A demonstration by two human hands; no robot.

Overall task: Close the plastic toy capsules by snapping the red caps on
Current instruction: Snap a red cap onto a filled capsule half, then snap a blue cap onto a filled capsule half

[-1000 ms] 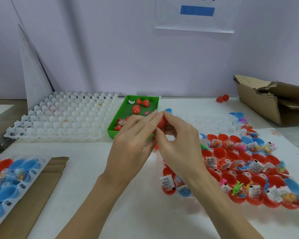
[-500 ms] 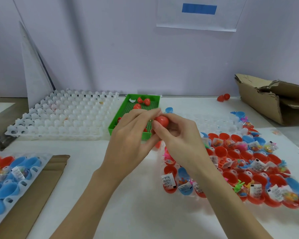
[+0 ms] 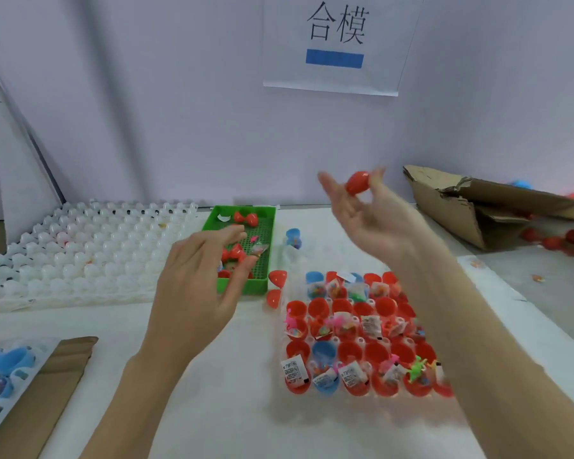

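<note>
The right hand (image 3: 368,213) is raised above the table, palm up and motion-blurred, with a closed red capsule (image 3: 358,182) held at the fingertips between thumb and fingers. The capsule sits at the very top of the grip, out past the palm, not cupped in it. How tight the hold is I cannot tell through the blur; the fingers look only loosely curled around it.

The left hand (image 3: 201,279) hovers lower, fingers spread and relaxed, holding nothing, over the near edge of the green tray (image 3: 269,226). That tray holds a few red capsule pieces and small toy bits.

On the white table (image 3: 229,409), below the right forearm, a clear tray (image 3: 280,339) carries rows of open capsule halves (image 3: 355,326), mostly red with a few blue, with small toys and paper slips in them. Two red caps (image 3: 275,286) lie just left of that tray, beside the green tray's near corner. A blue capsule (image 3: 293,236) stands near the green tray's right side.

A white egg-crate tray (image 3: 80,253) sits at the left. Another tray with blue halves (image 3: 4,369) shows at the lower left, resting on a flat cardboard sheet (image 3: 47,392). A torn cardboard box (image 3: 471,207) lies at the right with red capsules around it. A paper sign (image 3: 335,44) with a blue bar hangs on the wall.
</note>
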